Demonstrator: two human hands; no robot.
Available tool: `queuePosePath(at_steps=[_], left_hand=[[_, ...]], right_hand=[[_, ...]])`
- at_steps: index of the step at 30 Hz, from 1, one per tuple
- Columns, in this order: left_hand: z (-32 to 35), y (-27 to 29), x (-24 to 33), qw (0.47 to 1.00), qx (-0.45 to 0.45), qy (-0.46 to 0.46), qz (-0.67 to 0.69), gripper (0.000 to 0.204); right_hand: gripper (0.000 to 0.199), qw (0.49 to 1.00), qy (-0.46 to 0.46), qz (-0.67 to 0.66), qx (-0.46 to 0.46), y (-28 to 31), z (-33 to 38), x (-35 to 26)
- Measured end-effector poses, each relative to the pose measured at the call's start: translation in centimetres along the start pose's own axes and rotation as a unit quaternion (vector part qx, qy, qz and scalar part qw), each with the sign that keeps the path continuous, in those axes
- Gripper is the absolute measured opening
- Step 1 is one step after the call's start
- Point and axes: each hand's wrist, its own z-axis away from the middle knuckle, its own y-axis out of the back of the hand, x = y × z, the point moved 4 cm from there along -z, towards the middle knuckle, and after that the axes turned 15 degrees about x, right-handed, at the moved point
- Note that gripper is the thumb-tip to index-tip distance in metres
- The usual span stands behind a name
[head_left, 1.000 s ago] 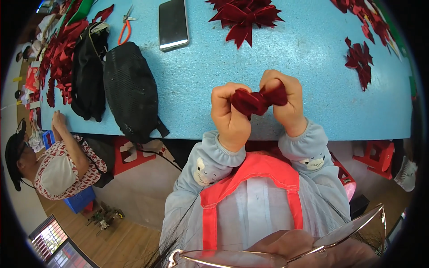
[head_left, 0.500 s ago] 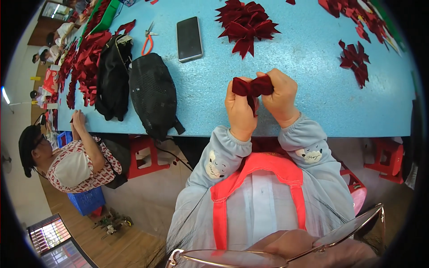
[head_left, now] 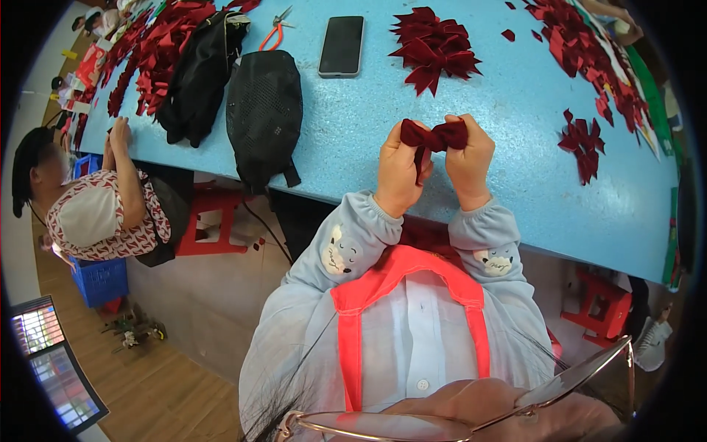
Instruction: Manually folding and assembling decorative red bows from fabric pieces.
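Observation:
A dark red velvet bow (head_left: 434, 137) is held up over the near edge of the blue table (head_left: 353, 140). My left hand (head_left: 398, 168) is closed on the bow's left loop, and a tail hangs down beside those fingers. My right hand (head_left: 471, 157) pinches the right loop between thumb and fingers. Straight ahead lies a pile of finished-looking red bows (head_left: 436, 48). Another small cluster of red bows (head_left: 582, 147) rests to the right of my hands.
A black phone (head_left: 342, 46), orange-handled pliers (head_left: 275, 34), a black mesh pouch (head_left: 264, 114) and a black cloth bag (head_left: 200, 77) lie to the left. Red ribbon heaps (head_left: 158, 55) cover the far left; more red pieces (head_left: 589, 55) lie far right. A co-worker (head_left: 88, 206) sits at left.
The view has turned, so the table appears tilted and its things shifted. Both hands keep hold of the bow, whose loops now look fuller and its middle more pinched.

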Motion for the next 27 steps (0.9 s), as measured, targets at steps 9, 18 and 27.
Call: queuePosePath(at_steps=[9, 18, 27], left_hand=[[-0.4, 0.5, 0.4, 0.988, 0.041, -0.030, -0.149, 0.024], [-1.6, 0.3, 1.9, 0.971, 0.002, -0.060, -0.232, 0.023], [-0.4, -0.4, 1.8, 0.980, 0.036, -0.054, -0.188, 0.018]], right_hand=[[0.016, 0.994, -0.087, -0.042, -0.043, -0.8, 0.0, 1.6], [0.013, 0.998, -0.020, -0.012, -0.052, -0.9, -0.3, 1.0], [0.019, 0.998, -0.002, -0.054, -0.020, -0.5, 0.5, 1.1]])
